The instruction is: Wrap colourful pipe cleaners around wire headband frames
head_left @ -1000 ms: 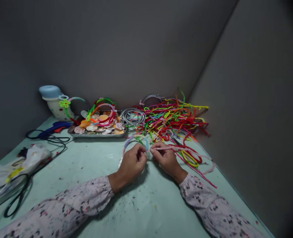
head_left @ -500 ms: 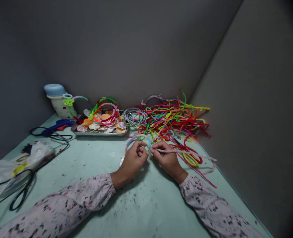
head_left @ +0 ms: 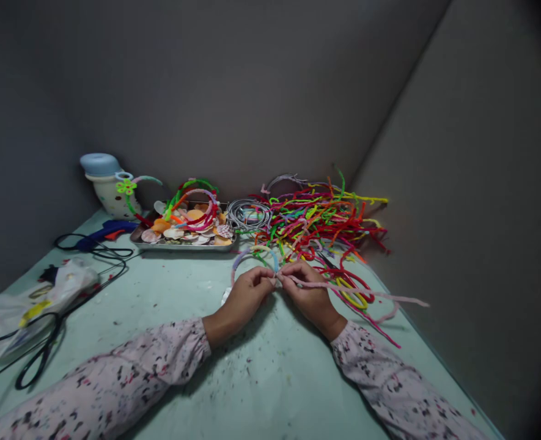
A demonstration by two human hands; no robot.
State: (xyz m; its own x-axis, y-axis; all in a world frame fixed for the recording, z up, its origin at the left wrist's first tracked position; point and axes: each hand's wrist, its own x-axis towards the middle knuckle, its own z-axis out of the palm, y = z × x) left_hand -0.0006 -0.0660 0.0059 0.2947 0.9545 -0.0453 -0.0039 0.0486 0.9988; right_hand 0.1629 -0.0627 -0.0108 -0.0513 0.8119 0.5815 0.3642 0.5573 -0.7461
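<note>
Both hands, left hand point(head_left: 245, 297) and right hand point(head_left: 309, 294), pinch a pink pipe cleaner point(head_left: 353, 291) over a speckled pale-green table point(head_left: 270, 379) in a grey-walled corner.

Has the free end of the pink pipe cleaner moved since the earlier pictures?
Yes. The pink pipe cleaner in the right hand now reaches farther right, toward the right wall.

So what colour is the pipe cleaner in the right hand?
Pale pink pipe cleaner, seen in the head view.
</note>
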